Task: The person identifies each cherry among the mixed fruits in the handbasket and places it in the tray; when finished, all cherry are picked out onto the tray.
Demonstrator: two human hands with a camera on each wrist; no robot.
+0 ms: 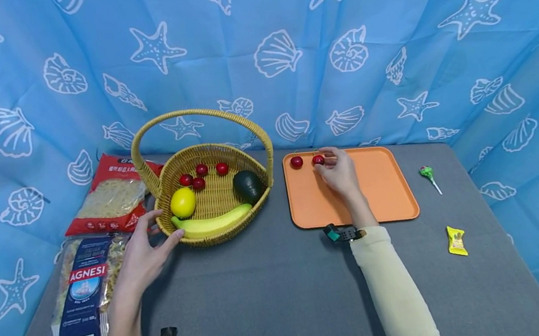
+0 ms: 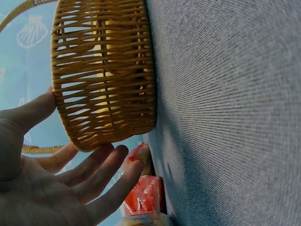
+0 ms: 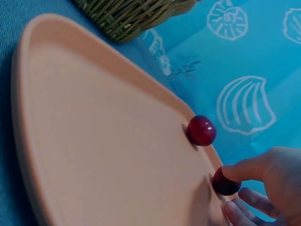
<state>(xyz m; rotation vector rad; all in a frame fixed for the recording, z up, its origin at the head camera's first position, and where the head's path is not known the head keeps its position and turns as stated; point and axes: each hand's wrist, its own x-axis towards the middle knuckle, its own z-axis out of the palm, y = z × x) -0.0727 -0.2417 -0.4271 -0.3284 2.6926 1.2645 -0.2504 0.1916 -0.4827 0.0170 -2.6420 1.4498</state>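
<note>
My right hand (image 1: 341,174) pinches a dark red cherry (image 3: 225,182) between thumb and fingers, at the back edge of the orange tray (image 1: 384,181). Just left of it, a second cherry (image 1: 296,162) lies on the tray. At the left, my left hand (image 1: 139,260) touches the side of the wicker basket (image 2: 103,80), its thumb by the rim and its fingers spread and fairly straight along the outer wall. Inside the basket lie several cherries (image 1: 198,183), a lemon (image 1: 183,203), a dark avocado (image 1: 248,186) and a yellow-green banana (image 1: 212,222).
Left of the basket lie a red pasta bag (image 1: 112,197) and a blue Agnesi pasta bag (image 1: 84,294). Right of the tray are a green lollipop (image 1: 427,173) and a yellow wrapped candy (image 1: 456,241). A blue curtain (image 1: 232,36) hangs behind the grey table (image 1: 267,304). The basket's handle arches upward.
</note>
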